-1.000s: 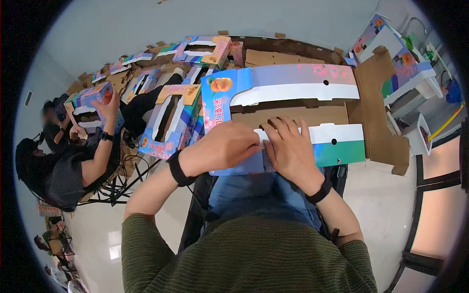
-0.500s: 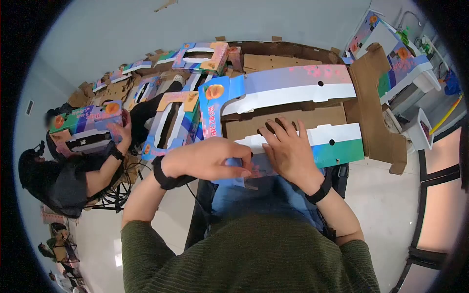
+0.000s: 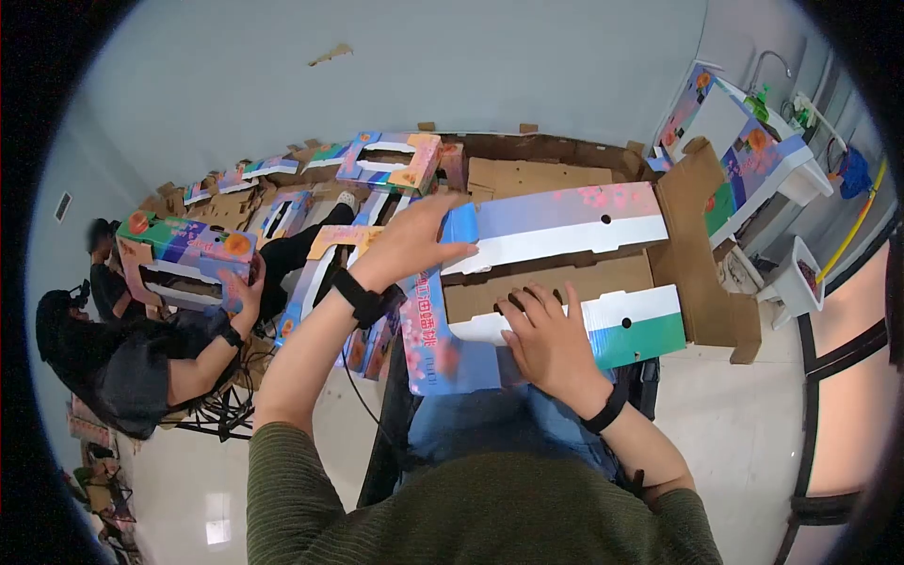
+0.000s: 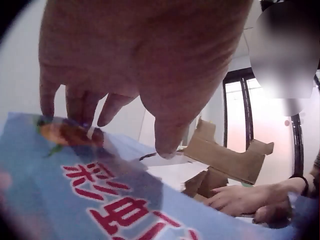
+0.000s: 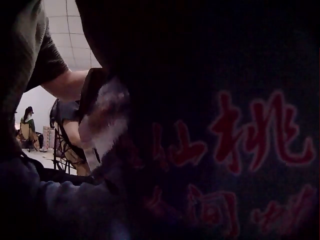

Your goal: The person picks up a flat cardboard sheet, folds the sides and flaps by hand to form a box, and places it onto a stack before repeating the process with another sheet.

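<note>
The left hand [image 3: 407, 247] has just moved up to the carton [image 3: 574, 221]'s far corner, fingers spread like the right hand [image 3: 551, 347]'s on the near panel [image 3: 650, 325], so the work seems to shift there

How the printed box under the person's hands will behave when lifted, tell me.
The box is probably light for its size: the inside that shows is bare cardboard. Its white strip looks thin and narrow, so it may bend if gripped there. The brown flap sticks out at one end and might swing or catch.
</note>
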Tool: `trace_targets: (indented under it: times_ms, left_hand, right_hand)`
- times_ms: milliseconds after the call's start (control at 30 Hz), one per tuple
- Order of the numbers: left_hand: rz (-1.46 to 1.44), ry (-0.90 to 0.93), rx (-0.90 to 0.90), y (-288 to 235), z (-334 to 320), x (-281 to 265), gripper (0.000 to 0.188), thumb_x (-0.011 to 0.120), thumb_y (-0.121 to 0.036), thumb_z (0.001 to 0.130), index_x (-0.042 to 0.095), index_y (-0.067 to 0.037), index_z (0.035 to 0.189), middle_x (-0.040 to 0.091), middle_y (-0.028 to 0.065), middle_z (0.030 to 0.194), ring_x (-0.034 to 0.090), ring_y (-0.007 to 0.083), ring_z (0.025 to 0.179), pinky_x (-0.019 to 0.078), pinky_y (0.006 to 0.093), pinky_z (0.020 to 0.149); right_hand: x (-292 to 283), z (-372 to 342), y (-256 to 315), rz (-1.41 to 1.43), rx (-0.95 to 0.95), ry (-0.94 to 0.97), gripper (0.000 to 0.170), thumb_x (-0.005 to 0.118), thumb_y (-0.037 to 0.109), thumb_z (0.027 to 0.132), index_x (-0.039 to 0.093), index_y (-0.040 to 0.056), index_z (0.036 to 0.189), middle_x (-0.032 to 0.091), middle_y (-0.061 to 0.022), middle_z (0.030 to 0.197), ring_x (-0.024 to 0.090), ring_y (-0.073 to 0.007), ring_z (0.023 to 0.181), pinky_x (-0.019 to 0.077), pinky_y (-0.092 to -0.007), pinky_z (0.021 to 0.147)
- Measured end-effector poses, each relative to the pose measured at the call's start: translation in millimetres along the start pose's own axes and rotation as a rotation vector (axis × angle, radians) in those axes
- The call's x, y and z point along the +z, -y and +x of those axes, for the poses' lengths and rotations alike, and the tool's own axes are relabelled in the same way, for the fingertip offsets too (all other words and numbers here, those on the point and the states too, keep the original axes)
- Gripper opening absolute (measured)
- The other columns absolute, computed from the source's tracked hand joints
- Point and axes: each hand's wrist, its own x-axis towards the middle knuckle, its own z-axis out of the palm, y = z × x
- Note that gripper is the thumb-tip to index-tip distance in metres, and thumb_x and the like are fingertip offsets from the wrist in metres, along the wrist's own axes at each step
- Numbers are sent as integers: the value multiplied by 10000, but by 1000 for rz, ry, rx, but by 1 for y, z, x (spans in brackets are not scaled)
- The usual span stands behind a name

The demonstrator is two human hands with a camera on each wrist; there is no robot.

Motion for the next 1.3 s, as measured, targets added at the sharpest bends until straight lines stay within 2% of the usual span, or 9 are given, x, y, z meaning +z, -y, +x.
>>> trace_targets:
  times_ms: [67,200,433,567,833,967,1133,1267,1300]
  left_hand:
    - [-97,132,-118,-5,8,-5,640,830,-413,808,655,-14,1277,692,194,1202,669,362,1107,530,427,947]
    - [-96,62,-76,0,7,3,686,868,-359,808,623,19,1326,670,190,1188,665,293,1006,541,380,888]
    - [-355,-72,-126,8,-7,-32,732,865,-289,836,559,-2,1435,643,141,1362,605,208,1259,459,345,1081]
    - [-738,-26,-156,25,-29,-51,720,842,-150,858,506,-29,1483,592,98,1407,557,215,1321,415,369,1148]
    - [-714,-230,-320,89,-96,-64,545,688,-125,968,504,15,1462,604,100,1369,561,169,1274,436,324,1085]
    - [-554,-124,-430,122,-119,-80,425,565,-185,1029,554,8,1408,675,59,1249,642,143,1138,510,318,1010]
    - [-803,-61,-527,122,-136,-90,409,553,-219,1053,569,-13,1406,709,82,1234,718,162,1071,601,317,919]
    - [-995,-55,-620,145,-144,-93,366,584,-209,1052,602,-1,1353,742,99,1181,749,192,1024,616,334,906]
    - [-1046,-46,-614,160,-147,-94,369,584,-214,1057,595,-1,1357,738,103,1195,749,193,1029,617,337,911]
  right_hand:
    - [-1,1,0,-6,-1,-6,406,640,288,981,616,105,1343,629,-132,1341,530,-318,1328,292,-634,1173]
    - [0,-1,1,-2,13,6,416,646,289,977,609,107,1350,629,-132,1339,532,-313,1325,295,-635,1168]
    - [3,1,-1,60,60,-13,389,664,249,957,625,100,1314,624,-106,1339,523,-298,1329,307,-610,1163]
    - [0,-1,-6,31,-10,-49,391,725,330,915,641,84,1208,643,-104,1187,579,-292,1198,324,-596,1155]
    - [-20,-3,7,16,-150,-261,420,811,373,814,667,84,1083,568,-66,924,584,-280,964,407,-560,1080]
    - [-61,-21,15,-22,-199,-42,399,802,365,827,665,102,1094,595,-56,895,627,-268,887,519,-436,873]
    - [-133,-45,14,113,-114,308,440,785,332,852,669,84,1197,709,-74,889,705,-268,773,540,-362,649]
    - [-146,-75,-1,-60,-20,507,537,758,206,835,644,147,1356,757,-76,961,733,-271,836,572,-377,718]
    - [-139,-82,-11,-1,-2,579,555,718,136,829,638,176,1377,757,-69,1111,729,-260,1007,578,-386,855]
